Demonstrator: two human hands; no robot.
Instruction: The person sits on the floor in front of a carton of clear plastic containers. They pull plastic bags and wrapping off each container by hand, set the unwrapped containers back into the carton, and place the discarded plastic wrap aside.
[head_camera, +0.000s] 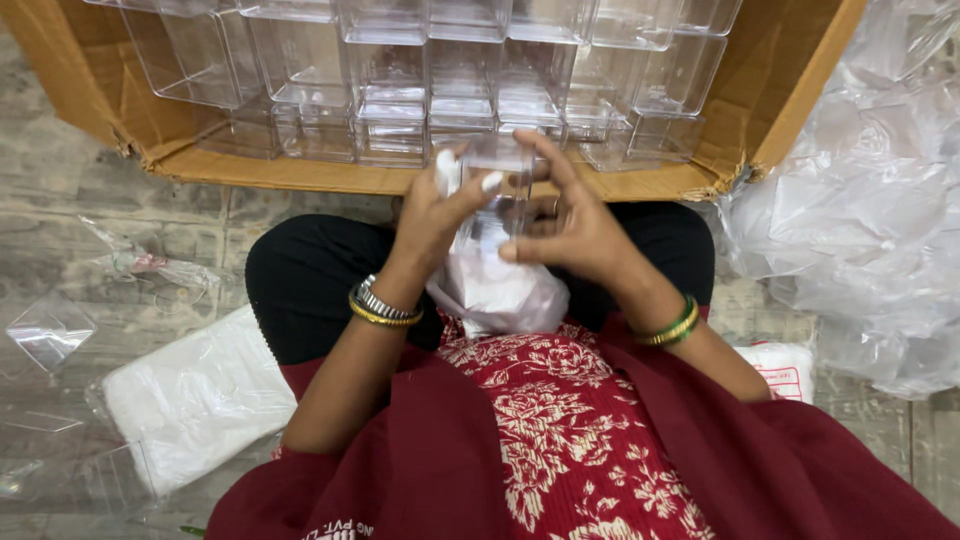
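While both hands pinch the clear box over the bag, I fear it slipping out sideways.

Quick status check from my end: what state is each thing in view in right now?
Clear plastic box: held up between both hands.
White cloth: bunched, hanging below the box.
Left hand: gripping the box and cloth.
Right hand: fingers spread on the box.
Cardboard carton: open, lying on its side, edge torn.
Clear boxes in carton: stacked in rows.
Plastic bags: crumpled in a heap.
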